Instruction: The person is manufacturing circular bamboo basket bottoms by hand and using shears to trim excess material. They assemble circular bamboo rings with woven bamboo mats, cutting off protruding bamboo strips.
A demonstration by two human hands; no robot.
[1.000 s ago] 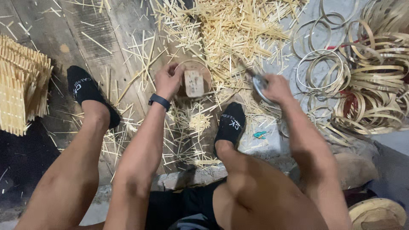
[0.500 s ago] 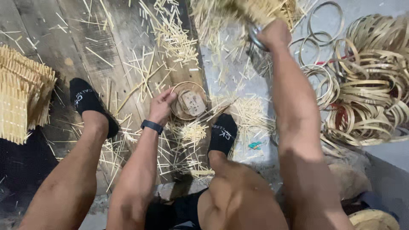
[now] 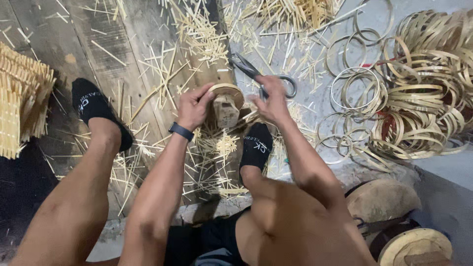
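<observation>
Centre of the frame: the left hand [image 3: 193, 106] is curling its grip around the rim of a round wooden form [image 3: 225, 101], which is standing just above the right foot. The right hand [image 3: 270, 101], immediately right of the form, is closing its grip on metal shears [image 3: 256, 75], blades pointing to the upper left. A plank floor [image 3: 59, 44] littered with bamboo slivers [image 3: 197, 29] is filling the left and centre; bamboo rings [image 3: 419, 88] are lying piled at the right. The form is pale, disc-topped, with a blocky stem.
</observation>
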